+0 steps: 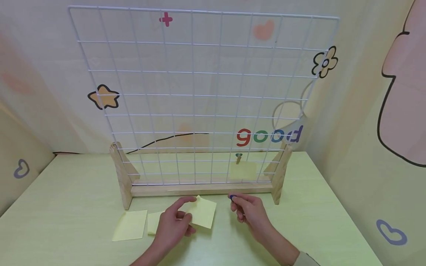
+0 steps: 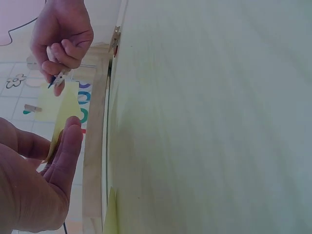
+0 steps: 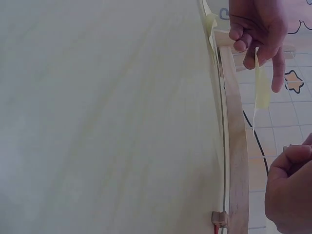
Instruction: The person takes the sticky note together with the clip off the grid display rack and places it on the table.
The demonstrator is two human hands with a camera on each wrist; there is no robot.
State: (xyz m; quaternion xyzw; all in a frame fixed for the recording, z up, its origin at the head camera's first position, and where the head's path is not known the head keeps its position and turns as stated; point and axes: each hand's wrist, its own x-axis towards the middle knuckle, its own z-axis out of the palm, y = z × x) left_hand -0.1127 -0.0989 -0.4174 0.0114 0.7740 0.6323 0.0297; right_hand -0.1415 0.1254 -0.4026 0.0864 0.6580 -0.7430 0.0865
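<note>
My left hand pinches a pale yellow sticky note by its left side, just in front of the wire grid rack. In the left wrist view the note stands tilted between thumb and fingers. To the right, apart from the note, my right hand pinches a small wooden clothespin with a dark blue decoration. Its blue end shows at the fingertips in the head view. Fingers hide most of the clothespin in the right wrist view.
Low on the grid's right, a clothespin with a green top holds another note. Two notes lie left on the table, one in full view, one partly behind the left hand. Another clothespin lies by the wooden base.
</note>
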